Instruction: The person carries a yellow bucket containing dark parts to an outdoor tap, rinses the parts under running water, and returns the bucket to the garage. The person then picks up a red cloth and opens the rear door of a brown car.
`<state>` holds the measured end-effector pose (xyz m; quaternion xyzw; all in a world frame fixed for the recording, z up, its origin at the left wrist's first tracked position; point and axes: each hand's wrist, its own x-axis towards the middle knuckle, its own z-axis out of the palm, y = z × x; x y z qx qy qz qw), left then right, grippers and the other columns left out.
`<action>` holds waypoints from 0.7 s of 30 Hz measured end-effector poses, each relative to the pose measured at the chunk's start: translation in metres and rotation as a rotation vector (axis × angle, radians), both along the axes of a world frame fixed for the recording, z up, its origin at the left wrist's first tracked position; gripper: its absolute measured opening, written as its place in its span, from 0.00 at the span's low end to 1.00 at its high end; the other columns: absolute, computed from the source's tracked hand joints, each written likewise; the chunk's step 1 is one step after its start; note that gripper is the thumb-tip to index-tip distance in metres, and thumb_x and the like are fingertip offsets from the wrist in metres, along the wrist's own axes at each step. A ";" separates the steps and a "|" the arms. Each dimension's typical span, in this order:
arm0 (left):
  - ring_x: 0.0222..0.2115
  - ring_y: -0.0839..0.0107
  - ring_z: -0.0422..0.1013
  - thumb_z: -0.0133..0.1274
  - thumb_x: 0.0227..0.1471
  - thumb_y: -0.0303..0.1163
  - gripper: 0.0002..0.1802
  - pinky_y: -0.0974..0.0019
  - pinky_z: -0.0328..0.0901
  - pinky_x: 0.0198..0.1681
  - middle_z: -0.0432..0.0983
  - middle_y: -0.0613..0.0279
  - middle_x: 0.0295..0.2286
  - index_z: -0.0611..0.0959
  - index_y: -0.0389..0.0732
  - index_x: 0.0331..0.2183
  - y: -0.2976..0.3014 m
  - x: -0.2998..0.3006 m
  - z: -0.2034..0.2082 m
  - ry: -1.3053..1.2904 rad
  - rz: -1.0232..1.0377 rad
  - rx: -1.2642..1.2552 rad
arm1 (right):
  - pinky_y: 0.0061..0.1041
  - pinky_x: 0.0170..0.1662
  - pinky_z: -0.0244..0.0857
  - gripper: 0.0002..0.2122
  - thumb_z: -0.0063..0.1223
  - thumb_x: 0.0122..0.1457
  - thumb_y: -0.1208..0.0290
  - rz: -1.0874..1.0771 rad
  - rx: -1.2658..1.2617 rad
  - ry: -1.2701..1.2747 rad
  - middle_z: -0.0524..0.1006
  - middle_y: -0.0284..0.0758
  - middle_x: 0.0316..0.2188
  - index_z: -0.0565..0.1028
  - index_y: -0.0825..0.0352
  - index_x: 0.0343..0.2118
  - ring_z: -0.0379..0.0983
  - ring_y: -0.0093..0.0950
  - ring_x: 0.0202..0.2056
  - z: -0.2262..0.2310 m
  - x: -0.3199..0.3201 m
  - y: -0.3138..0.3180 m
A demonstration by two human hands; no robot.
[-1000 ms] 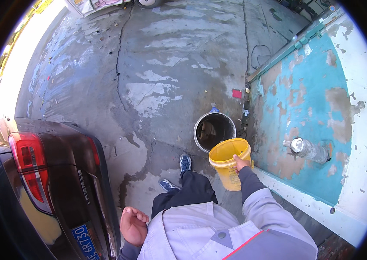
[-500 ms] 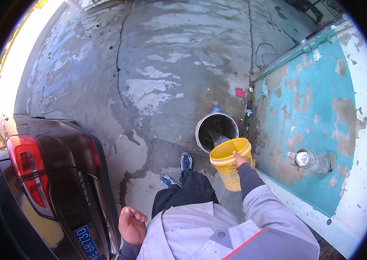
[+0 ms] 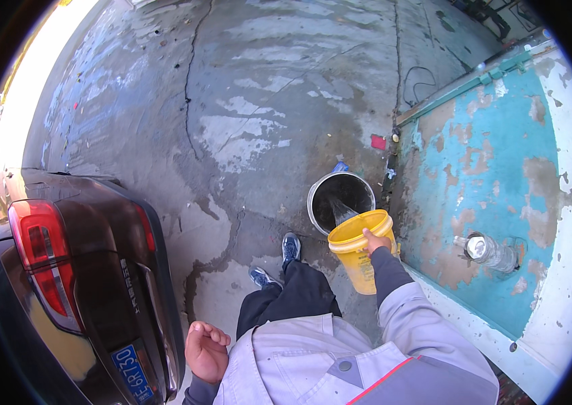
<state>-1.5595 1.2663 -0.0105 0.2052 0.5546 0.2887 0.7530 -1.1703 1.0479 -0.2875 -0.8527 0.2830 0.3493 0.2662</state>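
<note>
The yellow round plastic bucket [image 3: 355, 262] is tipped at the near right edge of the dark round barrel with a pale rim [image 3: 353, 186], the landmark here. Largest first: a dark brown car with red tail lamps [image 3: 97, 250] stands well to the barrel's left, and a flaking turquoise panel edged in white [image 3: 475, 202] rises to its right. The bucket's mouth leans over the barrel, so the clear stream of water [image 3: 341, 209] falls inside the rim. Whether the two touch, I cannot tell. The right hand [image 3: 377, 241], near the barrel's lower right, has its fingers closed on the bucket's rim, which seems to keep it tilted. The bare left hand [image 3: 206, 352], well to the barrel's near left, has loosely half-curled fingers with nothing visible in them. A second ago no stream showed; now water runs, and the bucket looks slightly more tipped. The left hand looks unchanged.
</note>
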 end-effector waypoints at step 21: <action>0.22 0.68 0.66 0.43 0.65 0.38 0.13 0.61 0.64 0.30 0.68 0.61 0.21 0.72 0.41 0.31 -0.009 -0.011 -0.001 -0.002 0.035 -0.011 | 0.28 0.23 0.67 0.24 0.68 0.53 0.52 0.077 0.034 0.019 0.82 0.39 0.31 0.79 0.69 0.43 0.75 0.30 0.20 0.006 0.023 -0.013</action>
